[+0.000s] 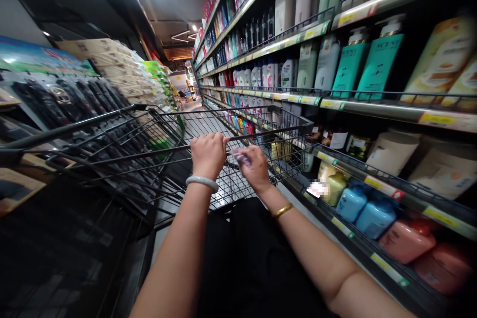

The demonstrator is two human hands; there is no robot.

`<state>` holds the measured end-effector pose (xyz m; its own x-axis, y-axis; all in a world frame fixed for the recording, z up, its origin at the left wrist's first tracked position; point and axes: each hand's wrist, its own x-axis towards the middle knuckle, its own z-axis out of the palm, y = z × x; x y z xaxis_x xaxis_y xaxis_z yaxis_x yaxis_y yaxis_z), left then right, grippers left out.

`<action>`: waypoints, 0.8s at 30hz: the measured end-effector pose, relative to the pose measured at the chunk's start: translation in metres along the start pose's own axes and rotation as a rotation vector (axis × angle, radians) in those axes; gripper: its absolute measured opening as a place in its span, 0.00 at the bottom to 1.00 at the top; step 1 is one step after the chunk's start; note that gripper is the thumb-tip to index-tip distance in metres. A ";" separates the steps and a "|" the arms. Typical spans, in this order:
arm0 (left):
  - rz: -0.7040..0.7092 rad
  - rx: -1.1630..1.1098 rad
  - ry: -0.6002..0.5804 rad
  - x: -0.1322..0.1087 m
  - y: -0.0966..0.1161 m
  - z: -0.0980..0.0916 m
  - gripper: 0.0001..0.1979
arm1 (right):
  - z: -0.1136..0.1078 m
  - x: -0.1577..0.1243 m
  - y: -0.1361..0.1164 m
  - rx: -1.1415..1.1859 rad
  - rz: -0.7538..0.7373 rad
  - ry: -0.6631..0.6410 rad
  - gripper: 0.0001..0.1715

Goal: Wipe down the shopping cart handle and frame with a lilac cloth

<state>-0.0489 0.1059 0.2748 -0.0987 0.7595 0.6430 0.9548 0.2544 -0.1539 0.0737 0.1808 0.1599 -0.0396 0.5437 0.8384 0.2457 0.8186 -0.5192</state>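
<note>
Presently, the cart (276, 132) presents black open wire mesh; the left hand (208, 154) is closed around its near rail. Just beside that rail, the right hand (257, 168) pinches a crumpled, pale-lilac wad (242, 157).

Head view: from above cart (269, 132), facing forward and down, close.
</note>
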 end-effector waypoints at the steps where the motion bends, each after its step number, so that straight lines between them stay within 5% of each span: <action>1: 0.002 0.001 0.002 0.000 0.000 0.000 0.23 | -0.004 0.002 0.007 0.031 0.072 0.111 0.13; 4: -0.004 -0.002 0.011 0.001 0.000 0.001 0.24 | -0.010 0.004 0.020 0.043 0.256 0.363 0.13; 10: -0.009 0.001 0.029 -0.001 -0.001 0.002 0.23 | 0.002 -0.018 0.013 0.041 0.110 0.090 0.11; 16: -0.005 0.006 0.041 -0.001 -0.001 0.003 0.25 | -0.009 0.009 0.018 0.088 0.236 0.454 0.10; 24: 0.035 0.070 0.110 -0.002 -0.006 0.007 0.20 | 0.039 0.000 -0.028 -0.034 0.018 0.344 0.13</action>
<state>-0.0568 0.1070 0.2692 -0.0307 0.6995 0.7140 0.9347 0.2731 -0.2274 0.0293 0.1648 0.1677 0.2923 0.4590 0.8390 0.2754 0.7998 -0.5334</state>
